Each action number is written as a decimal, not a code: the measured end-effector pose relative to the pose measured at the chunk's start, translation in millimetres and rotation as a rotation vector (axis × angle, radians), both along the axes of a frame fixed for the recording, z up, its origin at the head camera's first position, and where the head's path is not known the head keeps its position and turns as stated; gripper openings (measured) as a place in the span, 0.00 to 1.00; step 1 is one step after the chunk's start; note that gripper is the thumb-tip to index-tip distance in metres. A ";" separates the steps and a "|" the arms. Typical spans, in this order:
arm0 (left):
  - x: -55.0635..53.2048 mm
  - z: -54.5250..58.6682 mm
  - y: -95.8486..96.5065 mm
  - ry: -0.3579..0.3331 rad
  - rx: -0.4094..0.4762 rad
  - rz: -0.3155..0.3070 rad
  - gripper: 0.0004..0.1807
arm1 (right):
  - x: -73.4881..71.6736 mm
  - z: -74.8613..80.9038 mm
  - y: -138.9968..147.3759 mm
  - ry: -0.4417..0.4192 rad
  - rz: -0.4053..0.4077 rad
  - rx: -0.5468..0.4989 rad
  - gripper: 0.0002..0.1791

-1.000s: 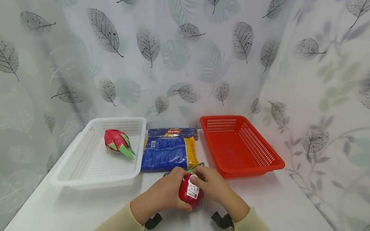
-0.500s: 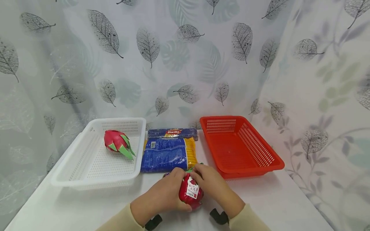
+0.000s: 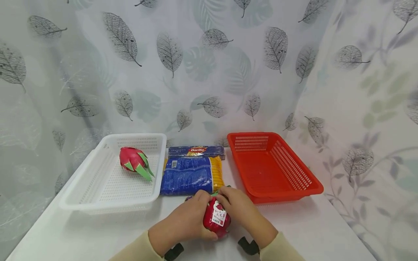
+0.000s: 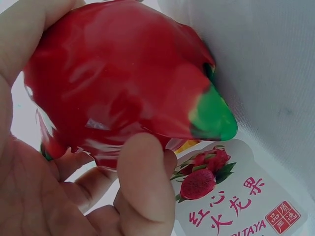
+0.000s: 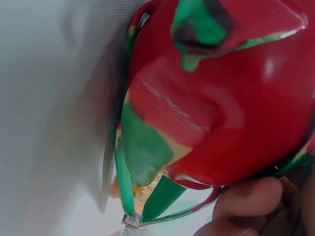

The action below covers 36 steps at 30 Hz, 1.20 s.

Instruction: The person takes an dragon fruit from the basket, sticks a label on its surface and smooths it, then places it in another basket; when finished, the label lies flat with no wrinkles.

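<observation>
A shiny red dragon fruit (image 3: 210,222) with green-tipped scales sits on the white table between both hands. It looks glossy, like a model. A white printed label (image 3: 218,216) lies against its front, and appears large in the left wrist view (image 4: 231,196). My left hand (image 3: 184,217) grips the fruit's left side, thumb low and fingers over the top. At its upper right my right hand (image 3: 243,210) holds the leafy end with curled fingers. The right wrist view shows green leaf tips (image 5: 147,147) and fingertips (image 5: 248,196) touching the underside; what the fingertips pinch is partly hidden.
A white basket (image 3: 76,197) at left holds another dragon fruit (image 3: 132,159). A red basket (image 3: 261,174) stands at right. Between them lie a blue-and-yellow pasta bag (image 3: 187,177) and a spaghetti box (image 3: 183,151). A small purple thing (image 3: 188,198) shows behind my left hand.
My right hand's thumb has shifted up off the label towards the fruit's leafy top, uncovering more of the label. The left hand keeps its grip; the view has shifted slightly.
</observation>
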<state>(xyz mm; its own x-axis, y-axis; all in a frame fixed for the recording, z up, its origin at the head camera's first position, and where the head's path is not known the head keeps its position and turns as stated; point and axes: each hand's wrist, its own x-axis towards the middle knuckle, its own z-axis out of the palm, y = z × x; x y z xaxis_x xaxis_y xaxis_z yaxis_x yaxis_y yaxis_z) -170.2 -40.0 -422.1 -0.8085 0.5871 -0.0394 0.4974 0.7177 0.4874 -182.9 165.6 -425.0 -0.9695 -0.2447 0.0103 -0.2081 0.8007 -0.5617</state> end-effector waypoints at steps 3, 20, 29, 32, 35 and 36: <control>0.8 2.0 0.4 -0.002 0.001 -0.003 0.50 | -0.4 0.1 1.2 0.003 0.000 -0.008 0.07; 0.8 2.3 -0.2 -0.005 0.000 -0.003 0.48 | 11.9 13.6 3.6 -0.151 0.035 -0.094 0.29; 0.7 2.0 -1.6 0.015 0.001 -0.014 0.49 | 13.4 16.1 1.4 -0.171 0.053 -0.069 0.33; -0.6 3.1 -2.7 0.013 0.001 -0.012 0.50 | 11.4 18.3 -0.9 -0.181 0.050 -0.056 0.33; -1.0 2.4 -2.5 0.003 0.003 -0.012 0.50 | 11.0 17.7 -0.6 -0.185 0.051 -0.052 0.32; -1.1 1.9 -2.1 0.000 0.003 -0.012 0.49 | 11.0 16.9 0.0 -0.184 0.051 -0.054 0.32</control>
